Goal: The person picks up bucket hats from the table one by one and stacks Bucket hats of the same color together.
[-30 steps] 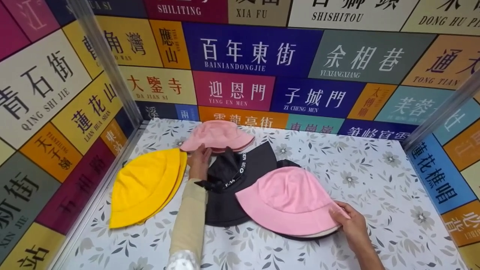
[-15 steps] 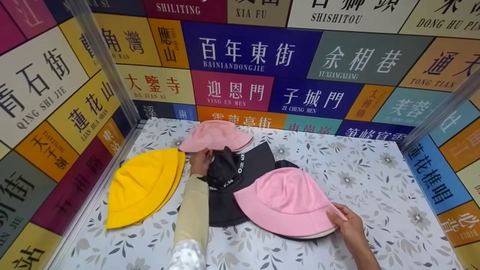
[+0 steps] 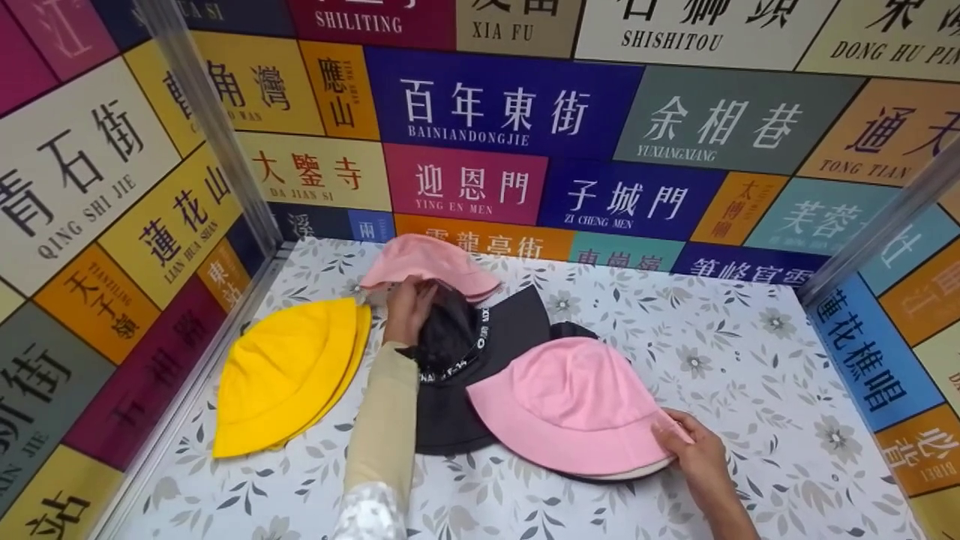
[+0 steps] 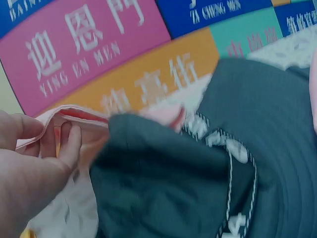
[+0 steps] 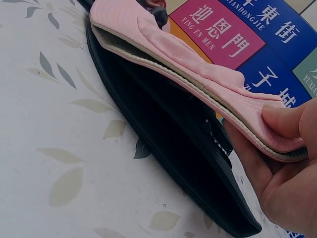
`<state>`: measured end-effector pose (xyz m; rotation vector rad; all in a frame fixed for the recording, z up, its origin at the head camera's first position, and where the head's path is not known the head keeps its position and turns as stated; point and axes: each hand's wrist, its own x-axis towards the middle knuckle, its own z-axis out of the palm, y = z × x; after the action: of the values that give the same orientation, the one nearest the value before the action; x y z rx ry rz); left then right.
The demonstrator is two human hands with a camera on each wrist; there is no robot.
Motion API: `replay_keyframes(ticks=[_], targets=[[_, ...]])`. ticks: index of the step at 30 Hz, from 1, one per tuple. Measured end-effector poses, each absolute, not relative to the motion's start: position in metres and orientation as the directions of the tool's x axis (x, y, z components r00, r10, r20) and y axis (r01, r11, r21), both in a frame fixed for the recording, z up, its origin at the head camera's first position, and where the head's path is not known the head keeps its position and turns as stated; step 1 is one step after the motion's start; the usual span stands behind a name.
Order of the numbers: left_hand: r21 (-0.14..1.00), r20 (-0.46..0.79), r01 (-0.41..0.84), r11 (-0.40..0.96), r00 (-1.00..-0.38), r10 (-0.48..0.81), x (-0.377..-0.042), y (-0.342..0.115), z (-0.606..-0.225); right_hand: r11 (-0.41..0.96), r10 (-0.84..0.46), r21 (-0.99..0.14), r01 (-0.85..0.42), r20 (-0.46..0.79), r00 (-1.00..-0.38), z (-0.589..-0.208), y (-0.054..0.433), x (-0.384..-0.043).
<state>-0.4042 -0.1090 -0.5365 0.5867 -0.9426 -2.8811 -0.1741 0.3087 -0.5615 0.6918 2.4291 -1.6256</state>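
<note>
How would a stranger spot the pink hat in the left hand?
Find the wall of coloured signs. Below it, at the far end of the patterned table, the left hand grips the far pink hat. The other pink hat is nearer, in the right hand.

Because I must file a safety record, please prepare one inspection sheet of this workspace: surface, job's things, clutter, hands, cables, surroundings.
Surface: white table surface with grey floral print.
Job's things: yellow domed fabric hat, a second yellow edge beneath; pale pink domed fabric hat at the back; black wide-brimmed fabric hat with white lettering; brighter pink domed fabric hat, overlapping the black hat in the head view.
Clutter: nothing seen.
Hands: left hand pinches the pale pink hat's brim; right hand pinches the brighter pink hat's brim.
Cables: nothing seen.
Surroundings: multicoloured wall panels with Chinese and Latin lettering; grey corner posts.
</note>
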Motion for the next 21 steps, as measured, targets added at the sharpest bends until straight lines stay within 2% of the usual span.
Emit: replay_keyframes(ticks=[7, 21], targets=[[0.543, -0.245, 0.014, -0.839, -0.954, -0.174, -0.405, -0.099, -0.502, 0.293, 0.285, -0.858, 0.422, -0.342, -0.895, -0.564, 0.308, -0.174], [0.564, -0.1, -0.014, -0.826, -0.994, -0.051, -0.36, -0.074, -0.467, 0.199, 0.226, -0.877, 0.438, -0.393, -0.891, -0.565, 0.3, -0.177]])
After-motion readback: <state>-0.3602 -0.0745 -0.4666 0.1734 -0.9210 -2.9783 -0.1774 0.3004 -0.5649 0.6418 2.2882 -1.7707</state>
